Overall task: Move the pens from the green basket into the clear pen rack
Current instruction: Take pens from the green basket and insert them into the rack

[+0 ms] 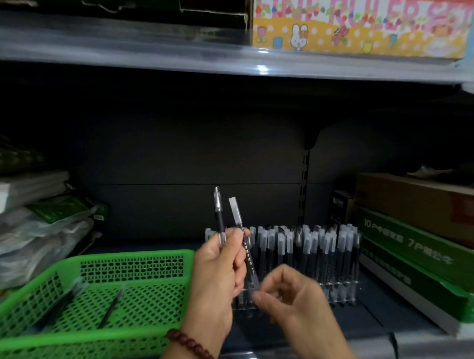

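Note:
My left hand holds two pens upright in front of the clear pen rack: a black-barrelled pen and a pen with a frosted cap. My right hand pinches the lower end of the frosted-cap pen at the rack's front left. The rack stands on the shelf, filled with several capped pens. The green basket sits to the left, and a few dark pens lie on its mesh floor.
Plastic-wrapped packs are stacked at the left behind the basket. Green and brown boxes are piled at the right of the rack. An upper shelf carries a colourful ruler-set box. The shelf's front edge runs below my hands.

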